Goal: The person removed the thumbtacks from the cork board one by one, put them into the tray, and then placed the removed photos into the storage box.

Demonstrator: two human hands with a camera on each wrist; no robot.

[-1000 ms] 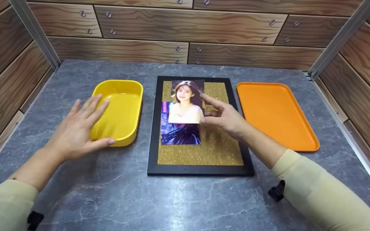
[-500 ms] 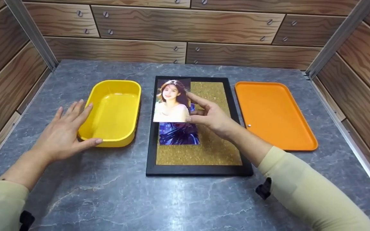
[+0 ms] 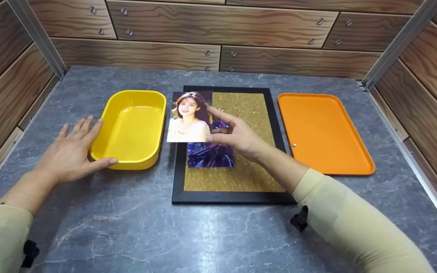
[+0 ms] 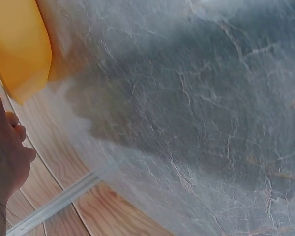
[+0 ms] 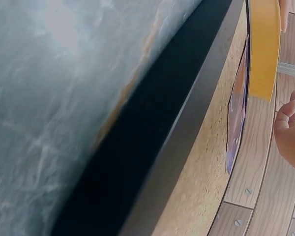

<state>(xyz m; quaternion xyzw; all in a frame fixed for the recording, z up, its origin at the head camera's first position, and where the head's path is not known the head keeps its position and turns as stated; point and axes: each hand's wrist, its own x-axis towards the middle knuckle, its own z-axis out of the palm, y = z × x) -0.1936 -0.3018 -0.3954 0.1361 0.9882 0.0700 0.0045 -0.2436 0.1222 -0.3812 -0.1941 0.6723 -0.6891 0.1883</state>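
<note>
My right hand [image 3: 241, 136] pinches the right edge of a photo print [image 3: 189, 121] between thumb and fingers. The picture shows a long-haired person in a white top. It hangs over the left side of a black-framed cork board [image 3: 249, 178], its left part out past the frame. Behind it, a dark blue and purple picture [image 3: 211, 155] lies on the cork, its upper part hidden. My left hand [image 3: 72, 151] has its fingers spread at the near left side of a yellow bin [image 3: 135, 132], thumb along the front rim. In the right wrist view the right hand [image 5: 291, 128] shows only at the edge.
An orange tray [image 3: 324, 132] lies right of the board, with a small silvery piece [image 3: 294, 145] near its left edge. All stand on a grey marbled table [image 3: 203, 239]. Wood-patterned walls [image 3: 218, 30] enclose the back and sides.
My right hand has carried the photo print leftward, from over the cork to partly beyond the frame. My left hand has shifted left, from over the yellow bin to its side.
</note>
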